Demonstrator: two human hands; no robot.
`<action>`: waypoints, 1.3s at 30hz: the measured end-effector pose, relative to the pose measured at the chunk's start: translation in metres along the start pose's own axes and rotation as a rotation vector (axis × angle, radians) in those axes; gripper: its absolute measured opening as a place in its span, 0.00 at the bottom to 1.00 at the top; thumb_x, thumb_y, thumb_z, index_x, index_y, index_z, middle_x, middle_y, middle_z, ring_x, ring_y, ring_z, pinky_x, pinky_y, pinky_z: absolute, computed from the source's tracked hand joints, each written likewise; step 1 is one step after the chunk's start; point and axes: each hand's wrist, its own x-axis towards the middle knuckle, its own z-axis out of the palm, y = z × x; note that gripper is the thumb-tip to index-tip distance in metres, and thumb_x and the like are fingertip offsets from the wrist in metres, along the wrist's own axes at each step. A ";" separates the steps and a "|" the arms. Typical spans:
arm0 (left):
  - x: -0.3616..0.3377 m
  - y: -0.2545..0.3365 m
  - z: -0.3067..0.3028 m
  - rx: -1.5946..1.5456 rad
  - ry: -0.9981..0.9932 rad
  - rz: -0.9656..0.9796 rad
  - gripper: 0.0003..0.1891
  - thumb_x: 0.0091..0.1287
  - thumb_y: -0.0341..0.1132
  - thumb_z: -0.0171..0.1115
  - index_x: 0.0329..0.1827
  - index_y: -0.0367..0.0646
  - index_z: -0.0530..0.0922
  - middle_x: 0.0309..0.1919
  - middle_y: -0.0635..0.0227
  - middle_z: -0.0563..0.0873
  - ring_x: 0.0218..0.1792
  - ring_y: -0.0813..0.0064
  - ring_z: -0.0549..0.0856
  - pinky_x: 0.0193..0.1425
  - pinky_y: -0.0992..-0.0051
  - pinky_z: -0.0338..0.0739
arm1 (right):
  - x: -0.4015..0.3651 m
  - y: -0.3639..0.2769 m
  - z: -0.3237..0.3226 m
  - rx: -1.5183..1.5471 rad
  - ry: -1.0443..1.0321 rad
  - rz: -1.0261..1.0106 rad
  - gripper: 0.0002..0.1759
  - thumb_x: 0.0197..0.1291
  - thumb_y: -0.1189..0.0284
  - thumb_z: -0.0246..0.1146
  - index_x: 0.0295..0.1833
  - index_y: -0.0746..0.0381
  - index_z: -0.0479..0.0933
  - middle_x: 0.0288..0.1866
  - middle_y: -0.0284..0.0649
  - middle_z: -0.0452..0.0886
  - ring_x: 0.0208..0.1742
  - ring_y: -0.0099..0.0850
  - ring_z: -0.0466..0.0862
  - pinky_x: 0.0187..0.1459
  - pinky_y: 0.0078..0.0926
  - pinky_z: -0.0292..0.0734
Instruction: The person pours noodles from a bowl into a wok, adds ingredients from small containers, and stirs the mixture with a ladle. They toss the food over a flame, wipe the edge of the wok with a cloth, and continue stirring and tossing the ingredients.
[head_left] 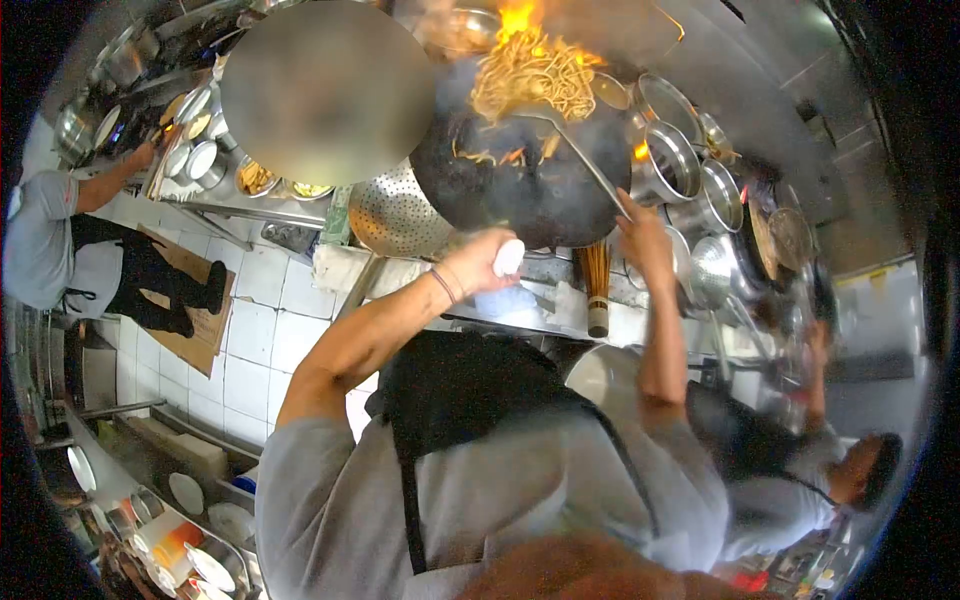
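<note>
My left hand [472, 266] is closed at the near rim of a dark wok [520, 200], around a white bundle [508, 258] that looks like a folded cloth. My right hand [645, 240] grips the long metal handle of a ladle [588, 160], which slants over the wok toward its far side. The ladle's head is partly hidden against a mass of brown noodles [540, 80] bunched up at the far rim. A few vegetable strips [510, 157] and stray noodles lie lower in the wok. Flames [518, 20] rise behind the noodles, and smoke hangs over the wok.
A perforated strainer [390, 215] sits left of the wok. A bamboo brush [597, 290] lies before it. Metal pots [672, 160] crowd the right side. One person [60, 240] stands at the left counter, another [790, 480] at the right.
</note>
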 end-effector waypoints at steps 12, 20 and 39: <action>0.052 0.092 0.026 -0.084 -0.150 -0.059 0.10 0.70 0.42 0.59 0.35 0.47 0.78 0.30 0.62 0.80 0.32 0.60 0.81 0.43 0.56 0.83 | 0.070 -0.037 0.043 -0.231 -0.085 0.054 0.26 0.64 0.71 0.55 0.68 0.50 0.74 0.48 0.51 0.85 0.50 0.51 0.85 0.52 0.51 0.78; 0.081 0.056 -0.007 0.441 -0.153 0.374 0.08 0.67 0.40 0.62 0.43 0.48 0.77 0.32 0.65 0.83 0.33 0.66 0.83 0.37 0.63 0.82 | -0.003 -0.009 -0.035 -0.219 -0.087 -0.092 0.28 0.60 0.71 0.62 0.68 0.50 0.73 0.39 0.52 0.86 0.41 0.51 0.87 0.42 0.50 0.83; 0.023 0.065 0.050 -0.149 -0.064 0.023 0.10 0.73 0.43 0.54 0.39 0.46 0.73 0.26 0.64 0.78 0.26 0.70 0.80 0.20 0.75 0.74 | 0.001 0.007 -0.028 -0.204 -0.094 -0.176 0.24 0.64 0.69 0.62 0.66 0.47 0.75 0.43 0.55 0.85 0.45 0.53 0.85 0.48 0.53 0.80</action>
